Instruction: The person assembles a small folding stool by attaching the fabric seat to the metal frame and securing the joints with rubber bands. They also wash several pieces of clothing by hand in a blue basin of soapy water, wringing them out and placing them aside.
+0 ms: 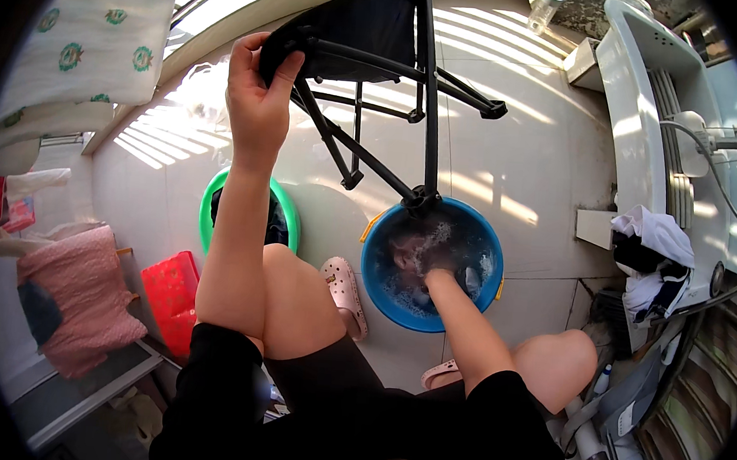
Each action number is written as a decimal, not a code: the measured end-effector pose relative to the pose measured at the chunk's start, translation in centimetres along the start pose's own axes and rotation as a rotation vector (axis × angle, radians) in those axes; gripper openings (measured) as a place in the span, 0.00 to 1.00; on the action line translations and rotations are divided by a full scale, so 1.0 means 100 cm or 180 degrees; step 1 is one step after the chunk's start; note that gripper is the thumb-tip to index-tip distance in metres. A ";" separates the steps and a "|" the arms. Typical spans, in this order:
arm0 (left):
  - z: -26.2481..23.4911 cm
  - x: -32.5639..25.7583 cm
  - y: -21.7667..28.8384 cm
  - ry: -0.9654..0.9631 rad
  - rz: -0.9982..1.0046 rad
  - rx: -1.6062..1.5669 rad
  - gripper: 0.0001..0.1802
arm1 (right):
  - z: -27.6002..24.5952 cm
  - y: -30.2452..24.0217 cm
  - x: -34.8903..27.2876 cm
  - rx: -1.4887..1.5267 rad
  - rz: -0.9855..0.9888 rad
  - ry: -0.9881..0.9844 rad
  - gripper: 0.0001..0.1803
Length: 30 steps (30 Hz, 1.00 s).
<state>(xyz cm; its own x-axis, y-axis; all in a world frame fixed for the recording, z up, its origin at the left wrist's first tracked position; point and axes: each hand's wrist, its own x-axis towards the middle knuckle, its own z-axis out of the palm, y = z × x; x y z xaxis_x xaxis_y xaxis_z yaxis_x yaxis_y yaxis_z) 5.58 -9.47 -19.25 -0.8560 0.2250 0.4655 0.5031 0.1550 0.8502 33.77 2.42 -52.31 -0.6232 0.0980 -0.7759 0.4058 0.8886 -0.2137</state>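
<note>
My left hand (pixel 262 81) is closed round the corner of a black folding stool (pixel 349 23) with a fabric seat and tube legs. The stool is tilted, its seat toward the far side. One leg joint (pixel 422 198) reaches over the far rim of a blue basin (pixel 370 288). Foamy water (pixel 410 306) fills the basin. My right hand (pixel 434 264) is down in this water, blurred, so its fingers do not show. Something pinkish lies beside it under the foam, too unclear to name.
A green basin (pixel 209 210) with dark cloth stands left of my knee. Further left are a red bag (pixel 171 302) and a pink towel (pixel 82 295). At right stands a white washing sink (pixel 629 103), with black and white clothes (pixel 653 258) at its near end.
</note>
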 end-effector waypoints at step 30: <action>-0.415 -0.563 0.242 0.3811 -0.1506 0.2860 0.08 | -0.007 0.008 0.033 -0.1764 -0.1706 0.0033 0.42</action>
<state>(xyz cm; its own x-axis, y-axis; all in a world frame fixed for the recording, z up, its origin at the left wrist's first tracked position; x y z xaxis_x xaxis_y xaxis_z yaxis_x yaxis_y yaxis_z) 60.99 -58.30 -14.72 -0.3247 -0.8046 0.4972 -0.2974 0.5859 0.7538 31.60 3.70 -54.62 -0.6474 -0.4076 -0.6440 -0.3458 0.9101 -0.2283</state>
